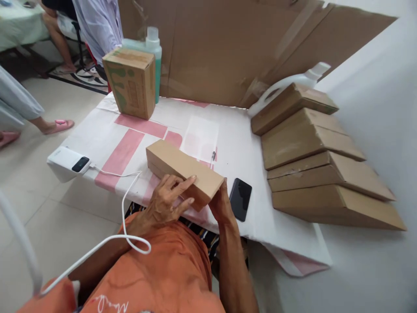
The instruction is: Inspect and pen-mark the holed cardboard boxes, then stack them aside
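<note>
A long plain cardboard box [185, 167] lies at an angle near the front edge of the table, between my two hands. My left hand [171, 195] holds its near side, with the index finger over the top and the thumb lower against the side. My right hand [223, 202] grips the right end of the box from the right; its fingers are partly hidden behind that end. A black phone [241, 199] lies just right of my right hand.
Several cardboard boxes [302, 169] stand in a leaning row at the right, with a white jug [283, 89] behind. A printed carton [130, 82] and green bottle [158, 65] stand at the back left. A power bank [67, 158] trails a white cable [124, 208]. People are beyond the table.
</note>
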A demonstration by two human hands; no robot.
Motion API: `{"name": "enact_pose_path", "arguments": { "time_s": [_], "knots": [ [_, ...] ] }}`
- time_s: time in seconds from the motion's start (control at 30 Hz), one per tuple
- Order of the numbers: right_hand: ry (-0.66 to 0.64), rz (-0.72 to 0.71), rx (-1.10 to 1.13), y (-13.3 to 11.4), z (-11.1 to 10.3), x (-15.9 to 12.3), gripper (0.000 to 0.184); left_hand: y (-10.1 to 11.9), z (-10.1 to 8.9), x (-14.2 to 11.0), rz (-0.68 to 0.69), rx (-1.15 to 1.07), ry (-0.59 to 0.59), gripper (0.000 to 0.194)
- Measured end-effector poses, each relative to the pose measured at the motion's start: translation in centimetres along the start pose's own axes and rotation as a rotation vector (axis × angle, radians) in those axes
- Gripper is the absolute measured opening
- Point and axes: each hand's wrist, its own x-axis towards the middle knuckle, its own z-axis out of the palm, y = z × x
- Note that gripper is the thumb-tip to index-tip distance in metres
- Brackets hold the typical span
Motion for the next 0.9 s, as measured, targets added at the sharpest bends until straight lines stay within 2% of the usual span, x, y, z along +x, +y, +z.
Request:
{"name": "enact_pose_path", "arguments": {
  "time_s": [0.07,0.17,0.27,0.37,0.47,0.53,0.6,0.67,0.77,0.9],
  "knots": [
    [0.011,0.026,-0.01,-0.5,-0.8,0.1,0.082,-0.3,0.0,0.9,0.041,0.159,0.018,0.048],
    [0.007,0.001,-0.007,-1.7,-1.5,0.1,0.079,-1.4,-0.1,2.7,-0.016,0.262,0.02,0.045],
    [-0.043,-0.079,-0.012,-3.2,-1.5,-0.4,0.071,-2.6,-0.1,5.4,-0.035,0.245,-0.016,0.051],
    [-0.07,-0.224,-0.043,-5.0,-1.0,-1.0,0.063,-3.4,0.1,8.1,-0.046,0.198,-0.044,0.049],
    [-0.039,-0.341,-0.106,-6.3,-0.4,-1.1,0.076,-3.8,0.3,10.2,-0.124,0.151,0.021,0.047],
    [0.033,-0.382,-0.164,-6.9,0.0,-0.7,0.067,-3.8,0.4,10.9,-0.203,0.075,0.063,0.046],
    [0.113,-0.422,-0.203,-7.1,0.4,-0.2,0.044,-3.8,0.4,11.0,-0.314,-0.048,0.049,0.044],
    [0.163,-0.451,-0.213,-7.1,0.8,0.2,0.034,-3.9,0.6,10.3,-0.436,-0.194,-0.012,0.043],
    [0.171,-0.446,-0.21,-6.7,1.5,0.4,0.037,-4.4,1.3,8.4,-0.573,-0.342,-0.077,0.048],
    [0.101,-0.395,-0.225,-5.6,2.4,0.1,0.038,-5.6,2.7,5.1,-0.688,-0.379,-0.105,0.059]
  ]
}}
